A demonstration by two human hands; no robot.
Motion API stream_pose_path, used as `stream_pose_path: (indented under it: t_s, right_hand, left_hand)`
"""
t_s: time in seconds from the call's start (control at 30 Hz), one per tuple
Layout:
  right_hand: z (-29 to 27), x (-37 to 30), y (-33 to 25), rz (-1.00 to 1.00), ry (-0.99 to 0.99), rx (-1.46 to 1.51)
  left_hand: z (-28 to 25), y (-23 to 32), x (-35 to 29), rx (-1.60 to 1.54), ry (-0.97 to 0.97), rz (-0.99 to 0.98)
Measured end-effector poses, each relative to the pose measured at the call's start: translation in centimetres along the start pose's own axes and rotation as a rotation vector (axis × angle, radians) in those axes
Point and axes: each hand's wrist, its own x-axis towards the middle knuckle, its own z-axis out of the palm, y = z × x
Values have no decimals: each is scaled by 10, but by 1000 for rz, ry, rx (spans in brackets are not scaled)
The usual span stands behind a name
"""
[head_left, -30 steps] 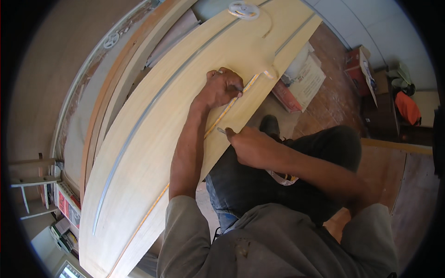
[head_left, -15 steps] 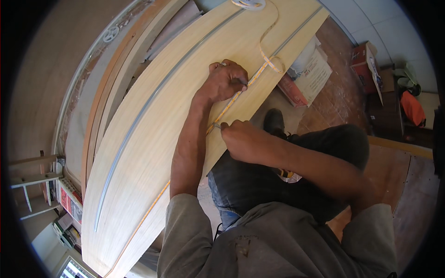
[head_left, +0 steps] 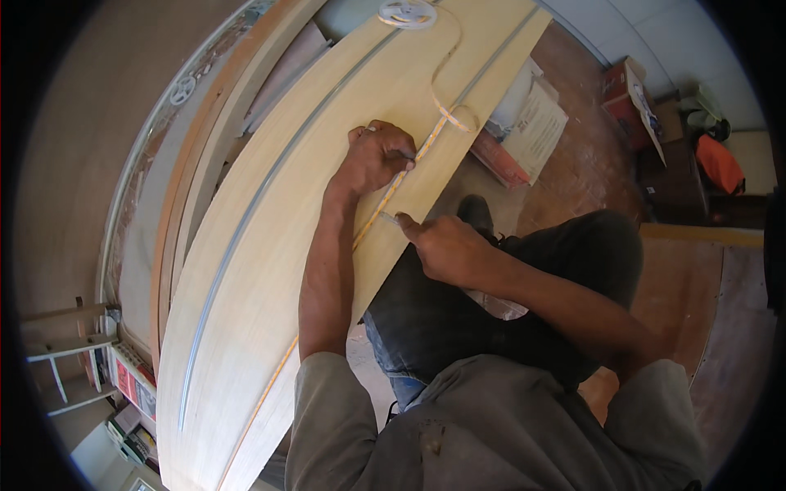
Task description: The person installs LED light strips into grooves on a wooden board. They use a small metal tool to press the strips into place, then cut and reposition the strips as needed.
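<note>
Head view: left hand [head_left: 381, 157] pinches yellow strip [head_left: 429, 140], bare wood [head_left: 311, 188] alongside; right hand [head_left: 450, 250] grips slim tool [head_left: 389, 217] near board edge [head_left: 431, 203].

The grooved wooden board [head_left: 270, 262] suggests a workshop.

I'm watching pale, finely streaked grain covering the board [head_left: 266, 270], silver-grey lining the channel [head_left: 214, 286], yellow-orange and white alternating along the strip [head_left: 431, 141], white showing on the reel [head_left: 407, 14].
</note>
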Motion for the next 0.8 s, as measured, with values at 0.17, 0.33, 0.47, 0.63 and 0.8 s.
stream_pose_path:
  t_s: [0.17,0.33,0.47,0.63,0.8]
  right_hand:
    - [-1,9,3,45,-55,-35]
    - [-4,12,-1,35,-133,-46]
    - [-5,14,-2,16,-139,-56]
    - [-9,18,-9,-2,-115,-54]
    - [-9,22,-15,-51,-78,-61]
  left_hand:
    - [1,-1,-3,-33,2,-4]
    - [3,-7,-4,-22,32,43]
    - [4,-5,-3,-29,38,51]
    - [-1,0,-2,-26,-22,-19]
    - [0,-2,0,-41,-19,-6]
